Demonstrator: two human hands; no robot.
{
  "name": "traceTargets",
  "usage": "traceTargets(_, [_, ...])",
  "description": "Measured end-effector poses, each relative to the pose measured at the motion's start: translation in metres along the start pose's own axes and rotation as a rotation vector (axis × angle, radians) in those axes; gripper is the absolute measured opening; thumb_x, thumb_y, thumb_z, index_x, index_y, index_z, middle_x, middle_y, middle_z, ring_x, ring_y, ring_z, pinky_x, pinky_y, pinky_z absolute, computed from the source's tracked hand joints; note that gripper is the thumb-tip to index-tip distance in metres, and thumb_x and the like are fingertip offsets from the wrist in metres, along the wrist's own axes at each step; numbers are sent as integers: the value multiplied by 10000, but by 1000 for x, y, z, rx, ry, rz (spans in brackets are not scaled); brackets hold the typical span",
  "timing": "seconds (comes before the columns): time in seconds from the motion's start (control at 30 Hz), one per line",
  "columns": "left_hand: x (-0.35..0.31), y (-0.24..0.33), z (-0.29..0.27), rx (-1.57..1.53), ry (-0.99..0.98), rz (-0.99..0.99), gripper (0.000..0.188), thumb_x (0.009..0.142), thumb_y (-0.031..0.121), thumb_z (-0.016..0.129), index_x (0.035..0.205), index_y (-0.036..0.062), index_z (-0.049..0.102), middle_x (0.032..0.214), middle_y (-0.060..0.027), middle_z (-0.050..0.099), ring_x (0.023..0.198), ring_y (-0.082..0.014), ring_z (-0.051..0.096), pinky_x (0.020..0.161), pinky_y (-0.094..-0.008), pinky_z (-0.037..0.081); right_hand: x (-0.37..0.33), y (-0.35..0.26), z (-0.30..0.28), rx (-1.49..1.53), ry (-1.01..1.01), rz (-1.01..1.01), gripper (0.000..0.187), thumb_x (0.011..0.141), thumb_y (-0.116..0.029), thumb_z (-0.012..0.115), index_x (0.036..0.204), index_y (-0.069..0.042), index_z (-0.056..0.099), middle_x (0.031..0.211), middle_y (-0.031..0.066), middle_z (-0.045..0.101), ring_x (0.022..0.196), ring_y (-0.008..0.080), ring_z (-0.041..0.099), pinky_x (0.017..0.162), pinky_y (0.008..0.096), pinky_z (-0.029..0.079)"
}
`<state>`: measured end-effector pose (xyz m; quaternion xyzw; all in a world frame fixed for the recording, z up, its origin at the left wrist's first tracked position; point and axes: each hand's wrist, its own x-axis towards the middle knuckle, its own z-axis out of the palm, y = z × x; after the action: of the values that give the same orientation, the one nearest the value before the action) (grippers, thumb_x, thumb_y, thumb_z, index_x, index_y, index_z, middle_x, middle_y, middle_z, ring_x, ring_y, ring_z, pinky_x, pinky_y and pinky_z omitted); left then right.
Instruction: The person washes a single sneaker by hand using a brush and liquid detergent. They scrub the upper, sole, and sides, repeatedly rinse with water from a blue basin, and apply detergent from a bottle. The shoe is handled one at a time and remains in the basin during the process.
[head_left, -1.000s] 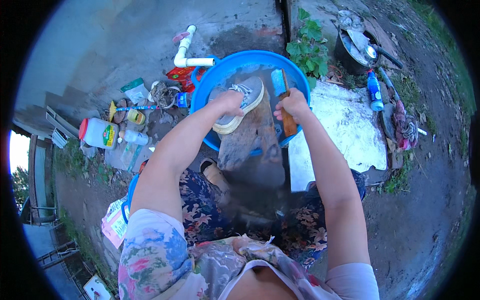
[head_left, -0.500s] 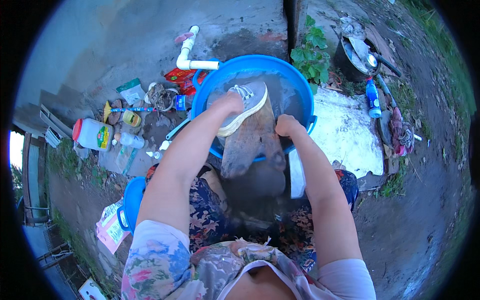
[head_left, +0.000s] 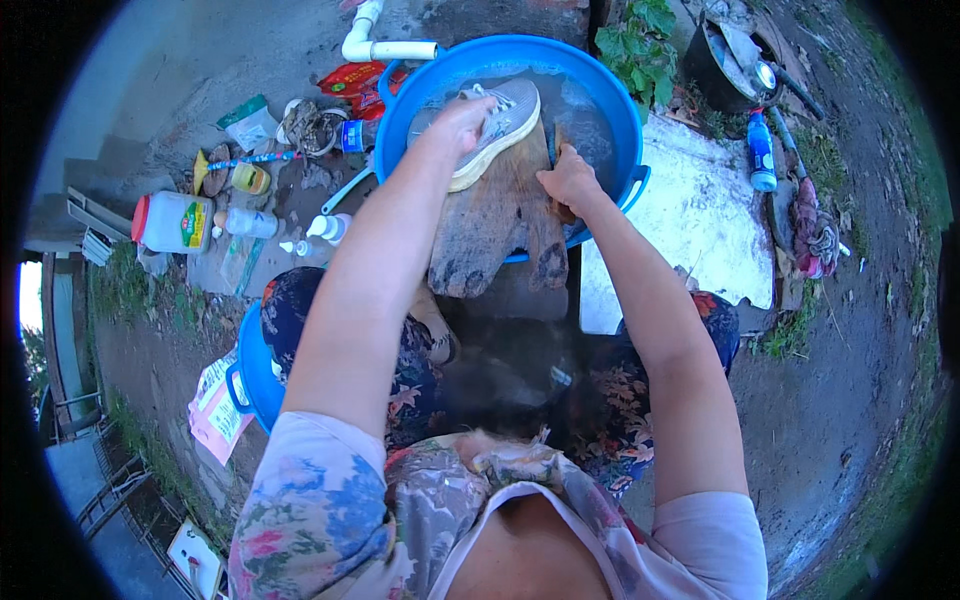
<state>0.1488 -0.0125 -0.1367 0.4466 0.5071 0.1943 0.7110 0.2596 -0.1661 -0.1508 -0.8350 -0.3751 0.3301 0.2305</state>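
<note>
A grey sneaker [head_left: 515, 110] with a pale sole and laces leans on a worn wooden board [head_left: 490, 225] inside a large blue basin [head_left: 630, 130]. My left hand [head_left: 466, 122] is closed on the shoe near its opening, its fingertips partly hidden. At the board's right edge my right hand [head_left: 571, 182] is closed round a narrow brown piece [head_left: 558, 143], which sticks out past the fingers; its kind is not clear. Cloudy water [head_left: 588, 105] lies in the basin behind the board. The board's lower end rests over the near rim.
A white pipe [head_left: 395, 50] juts over the basin's far left rim. Bottles, a red-lidded plastic jar [head_left: 175, 223] and a smaller blue basin [head_left: 258, 372] stand left. On the right are a white sheet [head_left: 690, 220], a blue bottle [head_left: 762, 155] and a black bucket [head_left: 722, 65].
The view has tipped, so the basin appears higher. My right hand has moved farther up along the board's edge, and the brown piece now shows. My left hand stays on the sneaker.
</note>
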Motion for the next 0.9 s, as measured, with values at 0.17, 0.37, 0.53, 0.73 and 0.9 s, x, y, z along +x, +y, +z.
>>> traceTargets(0.17, [-34, 5, 21, 639, 61, 4, 414, 852, 236, 639, 1141, -40, 534, 1103, -190, 592, 975, -251, 604, 809, -378, 492, -6, 2, -5, -49, -103, -23, 559, 783, -264, 643, 1234, -11, 430, 1202, 246, 542, 1135, 382, 519, 953, 409, 436])
traceTargets(0.37, [-34, 10, -16, 586, -33, -22, 401, 800, 151, 656, 1123, -57, 540, 1061, -172, 609, 951, -236, 604, 809, -366, 487, 7, 7, 1, -73, -27, 22, 449, 785, -188, 593, 1180, -11, 470, 1221, 244, 530, 1176, 365, 488, 973, 402, 418])
traceTargets(0.53, [-43, -4, -31, -358, -53, -106, 241, 869, 154, 571, 1073, 26, 559, 1077, -170, 612, 980, -286, 606, 893, -448, 476, 13, 3, -13, -35, -24, 8, 602, 784, -247, 643, 1319, -61, 442, 1259, 208, 521, 1169, 335, 501, 981, 381, 403])
traceTargets(0.73, [-25, -24, -11, -820, 54, -69, 280, 932, 210, 455, 1093, -13, 508, 1108, -197, 593, 1004, -322, 592, 923, -463, 452, 3, -7, -22, 150, 240, -116, 467, 836, -242, 560, 1263, -65, 493, 1070, 243, 606, 1033, 386, 569, 918, 432, 429])
traceTargets(0.9, [-23, -33, -16, -853, 118, 22, 224, 905, 85, 437, 1091, -10, 516, 1073, -167, 600, 979, -280, 602, 881, -415, 482, -57, -47, -5, -213, 44, -433, 382, 887, -242, 498, 1255, -141, 494, 1039, 279, 590, 971, 422, 582, 848, 498, 461])
